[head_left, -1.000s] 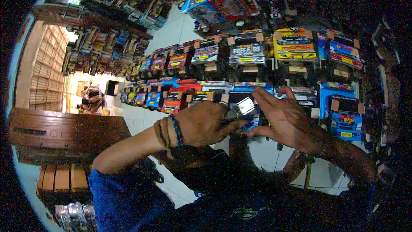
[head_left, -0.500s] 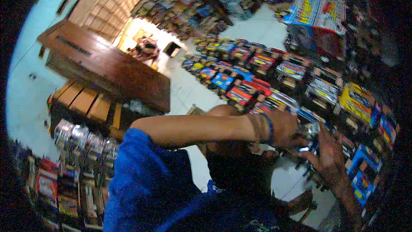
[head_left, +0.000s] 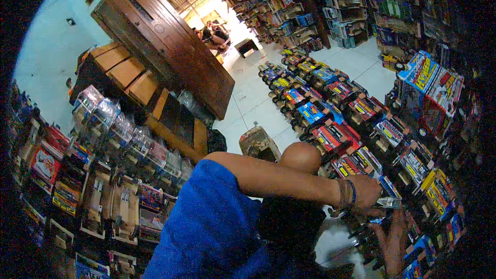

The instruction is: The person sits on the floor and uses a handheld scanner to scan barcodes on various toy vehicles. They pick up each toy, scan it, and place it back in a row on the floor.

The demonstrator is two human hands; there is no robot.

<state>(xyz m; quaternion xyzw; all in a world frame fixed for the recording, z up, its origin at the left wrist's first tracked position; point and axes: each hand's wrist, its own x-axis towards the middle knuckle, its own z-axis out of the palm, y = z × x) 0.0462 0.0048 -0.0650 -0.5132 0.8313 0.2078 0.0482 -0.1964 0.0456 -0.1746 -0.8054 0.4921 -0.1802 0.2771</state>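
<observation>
Handling step, apparently: left hand point(head_left: 368, 192) is gripping a silvery object point(head_left: 389, 203) in its fingers, over the near end of the toy trucks point(head_left: 330, 137). Right hand point(head_left: 392, 240) is hovering just beside it, thumb parted; cannot tell whether its fingers are gripping anything. Next move is probably calling for a steady hold. Trucks are standing in rows on pale floor tiles point(head_left: 247, 109); loaded shelves point(head_left: 280, 9) are lining the room.

Pale tiled floor point(head_left: 239, 109), thin joint lines visible, spans middle of frame. Toy trucks point(head_left: 330, 137) stand on it in long rows, upper centre to lower right. Larger blue-and-red truck point(head_left: 436, 85) at right. Worn grey-brown box point(head_left: 257, 142) near centre; dark box-like object point(head_left: 246, 47), upper centre.
</observation>
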